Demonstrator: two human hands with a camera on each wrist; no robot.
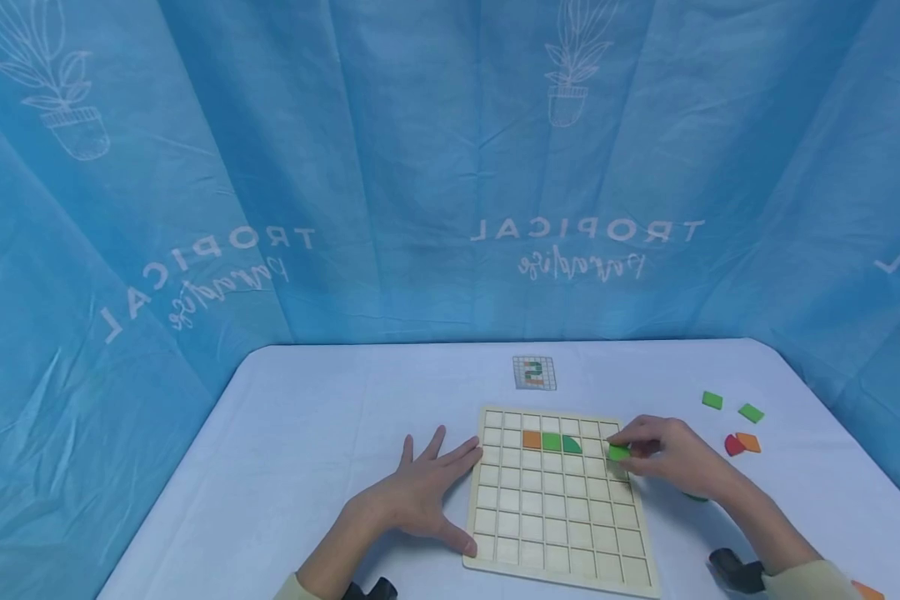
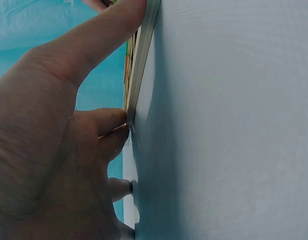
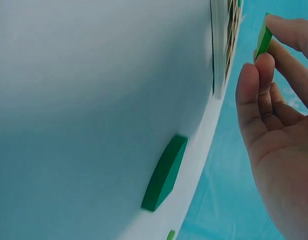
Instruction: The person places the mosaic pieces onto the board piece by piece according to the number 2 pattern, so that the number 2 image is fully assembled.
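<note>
A wooden grid board (image 1: 540, 529) lies on the white table. In one of its upper rows sit an orange square tile (image 1: 532, 439), a green square tile (image 1: 551, 442) and a dark green quarter-round tile (image 1: 572, 444), side by side. My left hand (image 1: 423, 492) is spread flat, its thumb and index fingertips at the board's left edge; the left wrist view shows them against that edge. Over the board's upper right side, my right hand (image 1: 671, 454) pinches a light green square tile (image 3: 264, 40) between thumb and fingers.
A small pattern card (image 1: 534, 372) lies beyond the board. To the right are green tiles (image 1: 712, 400), a red tile (image 1: 734, 445) and an orange tile (image 1: 748, 442). A dark green curved tile (image 3: 166, 172) lies beneath my right forearm. Blue curtains (image 1: 435, 167) enclose the table.
</note>
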